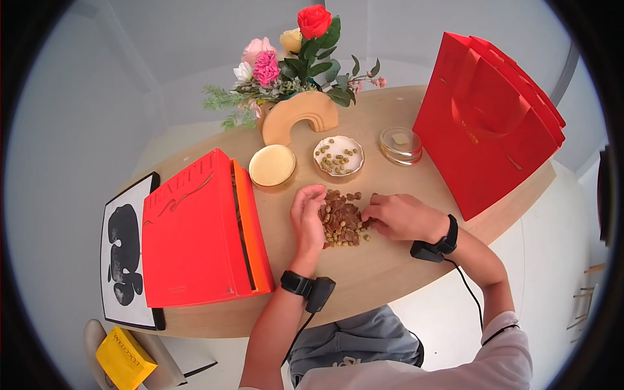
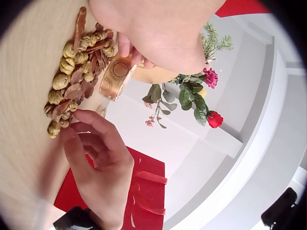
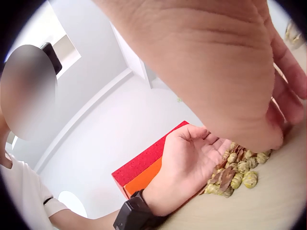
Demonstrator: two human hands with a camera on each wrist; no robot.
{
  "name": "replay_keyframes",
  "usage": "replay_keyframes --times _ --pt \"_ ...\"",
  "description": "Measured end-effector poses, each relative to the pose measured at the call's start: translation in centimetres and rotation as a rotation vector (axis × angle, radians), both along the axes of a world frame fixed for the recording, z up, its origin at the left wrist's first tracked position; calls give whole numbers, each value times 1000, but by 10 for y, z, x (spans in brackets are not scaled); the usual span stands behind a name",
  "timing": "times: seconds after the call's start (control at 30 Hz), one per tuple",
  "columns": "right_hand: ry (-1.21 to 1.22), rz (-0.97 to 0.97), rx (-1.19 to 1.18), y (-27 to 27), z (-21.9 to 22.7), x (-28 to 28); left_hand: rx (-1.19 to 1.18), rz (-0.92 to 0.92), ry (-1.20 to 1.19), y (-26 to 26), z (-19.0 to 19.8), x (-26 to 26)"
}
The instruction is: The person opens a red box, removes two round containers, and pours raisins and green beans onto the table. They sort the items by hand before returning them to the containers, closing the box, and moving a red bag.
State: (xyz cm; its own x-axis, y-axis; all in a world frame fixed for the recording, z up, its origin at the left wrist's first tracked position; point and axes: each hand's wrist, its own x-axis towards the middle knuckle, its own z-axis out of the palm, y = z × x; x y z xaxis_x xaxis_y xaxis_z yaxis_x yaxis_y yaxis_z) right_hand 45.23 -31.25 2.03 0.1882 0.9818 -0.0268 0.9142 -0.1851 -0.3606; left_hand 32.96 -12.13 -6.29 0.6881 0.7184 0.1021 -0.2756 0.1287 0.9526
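On the table lies a loose pile (image 1: 342,220) of small ridged yellow-green coiled pellets mixed with thin reddish-brown flakes. My left hand (image 1: 308,216) stands on its edge along the pile's left side, palm turned toward it, fingers straight and slightly cupped. At the opposite side, my right hand (image 1: 402,218) bends its fingers down to the pile. In the left wrist view, the right thumb and forefinger (image 2: 98,125) come close together at the outermost pellets (image 2: 53,128); I cannot tell whether they pinch one. Behind the pile, a white scalloped dish (image 1: 338,156) holds several similar pellets.
Beside the dish stand a round cream-topped container (image 1: 273,166) and stacked clear glass dishes (image 1: 400,145). A red box (image 1: 195,240) lies at the left over a framed picture (image 1: 123,253). A red gift bag (image 1: 484,123) stands right; flowers (image 1: 292,65) and a wooden arch (image 1: 301,118) behind.
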Motion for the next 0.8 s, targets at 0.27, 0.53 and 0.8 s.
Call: replay_keyframes --times 0.27,0.53,0.8 --pt "-55 111 111 3 -8 8 19 -2 2 0 -1 0" --pt "-115 39 197 7 -12 19 26 -11 -32 3 -6 2" --pt "12 -66 125 -1 8 -7 1 -6 -5 1 -2 2"
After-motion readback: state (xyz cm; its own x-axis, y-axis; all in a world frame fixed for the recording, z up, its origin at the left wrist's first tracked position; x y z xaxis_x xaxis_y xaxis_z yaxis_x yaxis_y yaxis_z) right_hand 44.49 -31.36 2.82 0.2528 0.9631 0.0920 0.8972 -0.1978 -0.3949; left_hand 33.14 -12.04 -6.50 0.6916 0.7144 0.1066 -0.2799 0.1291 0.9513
